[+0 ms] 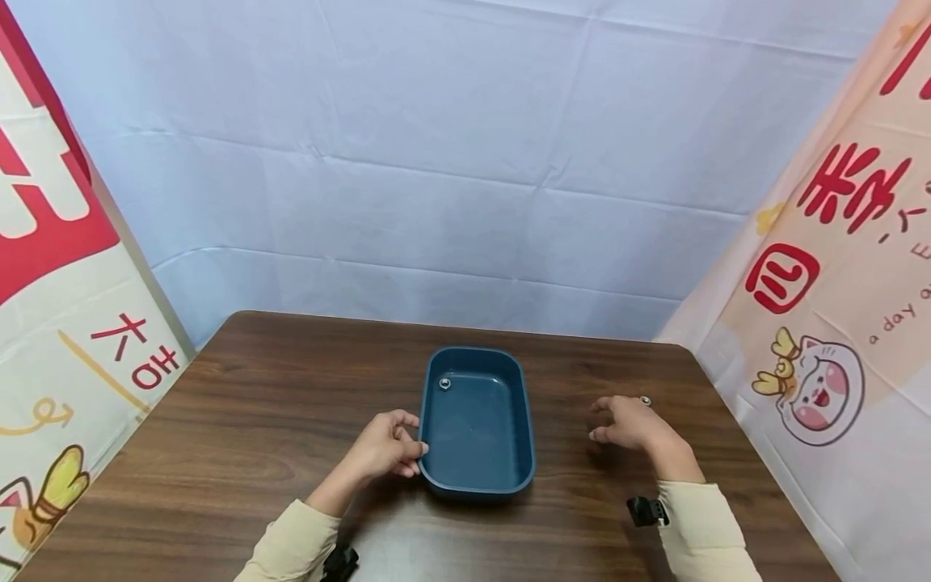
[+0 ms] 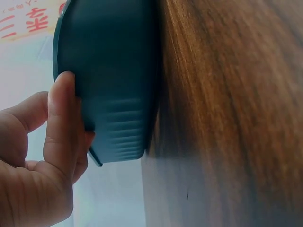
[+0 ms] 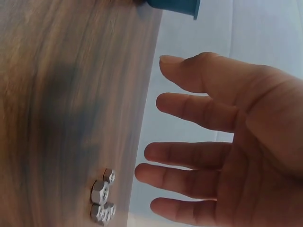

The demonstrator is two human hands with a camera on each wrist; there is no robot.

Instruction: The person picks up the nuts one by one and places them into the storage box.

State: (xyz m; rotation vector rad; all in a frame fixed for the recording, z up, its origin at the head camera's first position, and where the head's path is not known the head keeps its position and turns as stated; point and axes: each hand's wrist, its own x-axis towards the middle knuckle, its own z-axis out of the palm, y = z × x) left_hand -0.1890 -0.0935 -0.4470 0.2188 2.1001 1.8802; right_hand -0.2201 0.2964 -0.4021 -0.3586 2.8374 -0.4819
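My left hand pinches the near left rim of the blue tray, which sits mid-counter with one nut inside. My right hand hovers with fingers spread and empty over a small cluster of nuts.

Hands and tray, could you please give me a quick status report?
Left hand grips blue tray rim. Right hand open over nuts. One nut in tray. Nothing obstructing.

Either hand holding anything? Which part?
Left hand grips the tray at its near-left rim, thumb on the outer wall. Right hand holds nothing, open above the nuts.
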